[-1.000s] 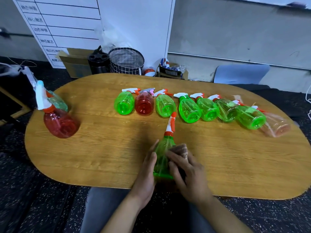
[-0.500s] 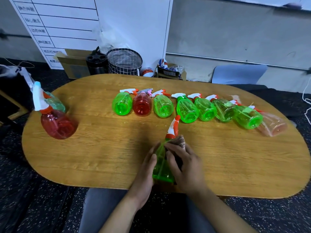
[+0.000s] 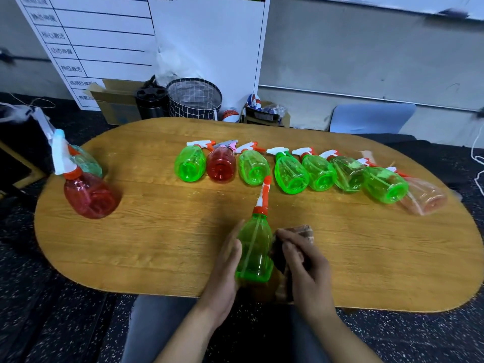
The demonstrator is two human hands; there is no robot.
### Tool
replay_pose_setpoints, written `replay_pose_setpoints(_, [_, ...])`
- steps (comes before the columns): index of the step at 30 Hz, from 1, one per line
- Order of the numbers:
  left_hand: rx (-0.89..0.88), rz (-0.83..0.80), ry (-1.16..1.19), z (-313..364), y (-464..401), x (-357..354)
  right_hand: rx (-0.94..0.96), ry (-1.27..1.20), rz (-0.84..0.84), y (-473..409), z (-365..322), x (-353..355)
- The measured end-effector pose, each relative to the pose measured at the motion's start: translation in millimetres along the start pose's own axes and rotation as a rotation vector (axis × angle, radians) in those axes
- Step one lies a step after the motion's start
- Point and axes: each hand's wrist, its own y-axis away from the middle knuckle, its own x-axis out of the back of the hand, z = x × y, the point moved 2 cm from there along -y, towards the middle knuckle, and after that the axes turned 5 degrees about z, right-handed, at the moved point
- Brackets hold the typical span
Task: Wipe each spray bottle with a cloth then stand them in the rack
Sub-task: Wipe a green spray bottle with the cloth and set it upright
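Note:
A green spray bottle (image 3: 255, 248) with an orange-and-white nozzle lies tilted near the table's front edge, nozzle pointing away from me. My left hand (image 3: 225, 268) grips its left side. My right hand (image 3: 305, 263) holds a brownish cloth (image 3: 301, 231) against the bottle's right side. Several more bottles lie in a row across the middle of the wooden table (image 3: 157, 231), mostly green, with a red bottle (image 3: 221, 165) second from left and a pale orange bottle (image 3: 424, 196) at the right end. At the left edge a red bottle (image 3: 89, 192) stands upright with a teal bottle (image 3: 86, 161) behind it.
Beyond the table's far edge are a wire-pattern basket (image 3: 195, 100), a black container (image 3: 152, 100), a cardboard box (image 3: 115, 100) and a whiteboard (image 3: 146, 43). A blue chair back (image 3: 372, 117) shows at the far right. My knees are under the front edge.
My right hand with the cloth has slid from the bottle's top face to its right side. The bottle has tilted a little more upright in my left hand.

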Motion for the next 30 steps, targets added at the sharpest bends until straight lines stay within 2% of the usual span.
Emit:
replay_pose_setpoints(2, [-0.013,-0.021,-0.012,0,0,0,-0.147,-0.152,0.058,-9,7,-2])
replay_pose_setpoints(4, [-0.018,-0.025,-0.039,-2,-1,2,-0.194,-0.195,0.066,-11,14,-3])
replay_pose_setpoints(8, [-0.031,-0.017,-0.068,-4,-2,4,-0.246,-0.247,0.030,-2,18,-9])
replay_pose_setpoints(13, [0.025,-0.043,0.006,0,2,3,-0.203,-0.332,0.085,3,29,-12])
replay_pose_setpoints(16, [0.025,-0.034,0.052,4,2,2,-0.110,-0.230,0.022,4,29,-13])
replay_pose_setpoints(21, [0.052,-0.044,0.050,1,-2,2,-0.006,-0.116,0.012,-22,3,-11])
replay_pose_setpoints(26, [0.017,-0.025,-0.007,-4,-4,1,0.211,0.359,-0.110,-35,-7,-25])
replay_pose_setpoints(30, [-0.013,0.001,-0.051,-11,-4,7,0.352,0.405,-0.148,-14,-1,-21])
